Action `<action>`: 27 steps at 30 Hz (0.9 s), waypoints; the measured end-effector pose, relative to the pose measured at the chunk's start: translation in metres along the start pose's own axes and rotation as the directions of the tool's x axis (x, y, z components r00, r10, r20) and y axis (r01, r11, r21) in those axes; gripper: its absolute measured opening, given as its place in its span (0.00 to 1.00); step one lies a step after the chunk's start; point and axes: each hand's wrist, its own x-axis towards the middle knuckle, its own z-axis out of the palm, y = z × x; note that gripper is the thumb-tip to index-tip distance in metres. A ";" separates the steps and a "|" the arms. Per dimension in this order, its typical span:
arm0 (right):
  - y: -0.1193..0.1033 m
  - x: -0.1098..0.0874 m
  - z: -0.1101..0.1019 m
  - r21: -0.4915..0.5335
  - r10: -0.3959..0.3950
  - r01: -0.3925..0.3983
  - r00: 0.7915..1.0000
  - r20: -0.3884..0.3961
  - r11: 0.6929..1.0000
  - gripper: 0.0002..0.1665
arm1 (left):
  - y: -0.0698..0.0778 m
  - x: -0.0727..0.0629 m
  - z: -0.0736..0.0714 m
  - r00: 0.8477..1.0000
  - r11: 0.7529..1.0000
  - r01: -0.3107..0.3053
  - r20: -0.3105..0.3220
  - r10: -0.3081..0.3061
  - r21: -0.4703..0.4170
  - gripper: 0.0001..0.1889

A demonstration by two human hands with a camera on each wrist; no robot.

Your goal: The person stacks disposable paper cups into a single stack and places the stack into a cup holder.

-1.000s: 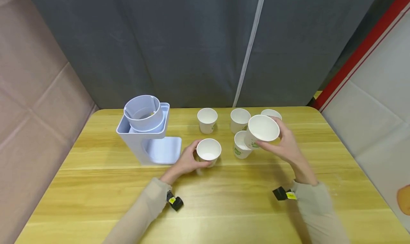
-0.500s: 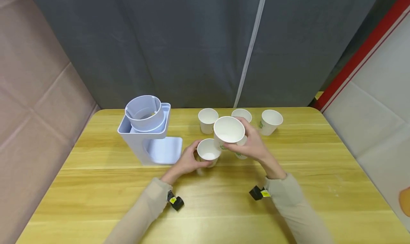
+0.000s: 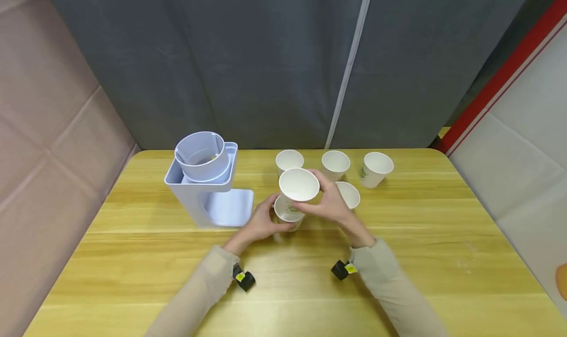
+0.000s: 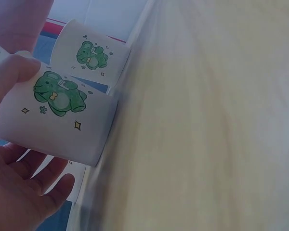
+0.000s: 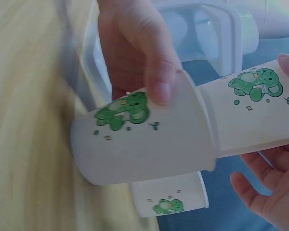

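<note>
My left hand point(image 3: 261, 222) grips a white paper cup point(image 3: 289, 219) that stands on the table, thumb and fingers on either side. The green bear print on this cup point(image 4: 53, 120) shows in the left wrist view. Directly above, my right hand point(image 3: 330, 203) holds a second paper cup point(image 3: 299, 184) by its side. Its base meets the rim of the lower cup; how far inside it sits I cannot tell. In the right wrist view, the upper cup point(image 5: 255, 106) lines up with the lower cup's mouth, and right fingers point(image 5: 260, 187) curl around it.
Behind the hands stand three paper cups in a row: left point(image 3: 290, 160), middle point(image 3: 335, 162) and right point(image 3: 376, 167). Another cup point(image 3: 349, 194) is partly hidden by my right hand. A pale blue machine point(image 3: 201, 179) with a round top container stands left on the wooden table point(image 3: 425, 258).
My right hand has carried its cup leftward from above the right-hand cups, then lowered it onto the cup in my left hand. The left hand has stayed in place.
</note>
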 end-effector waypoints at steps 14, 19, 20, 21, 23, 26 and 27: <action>-0.017 -0.008 0.012 -0.055 0.006 -0.001 0.997 0.083 0.998 0.37 | -0.005 0.000 0.002 1.000 0.999 -0.017 -0.003 0.017 -0.049 0.38; -0.012 -0.010 0.015 -0.041 0.027 -0.023 0.994 0.109 0.999 0.41 | -0.004 0.000 0.001 1.000 0.999 -0.011 -0.008 0.010 -0.046 0.38; -0.011 -0.010 0.015 -0.039 0.038 -0.034 0.993 0.114 0.999 0.42 | -0.004 0.000 0.000 1.000 0.999 -0.010 -0.008 0.010 -0.043 0.38; -0.009 -0.010 0.015 -0.037 0.047 -0.043 0.992 0.120 0.998 0.43 | -0.004 0.000 0.000 1.000 0.999 -0.013 -0.008 0.012 -0.044 0.39; -0.007 -0.012 0.016 -0.036 0.069 -0.065 0.989 0.134 0.997 0.44 | -0.005 0.000 0.000 1.000 0.999 -0.018 -0.006 0.017 -0.041 0.39; -0.003 -0.014 0.017 -0.024 0.087 -0.084 0.986 0.145 0.996 0.45 | -0.005 0.001 0.000 1.000 0.999 -0.026 0.001 0.026 -0.046 0.40; -0.002 -0.014 0.017 -0.014 0.090 -0.089 0.985 0.149 0.996 0.46 | -0.004 0.001 0.000 1.000 0.998 -0.028 0.003 0.029 -0.047 0.40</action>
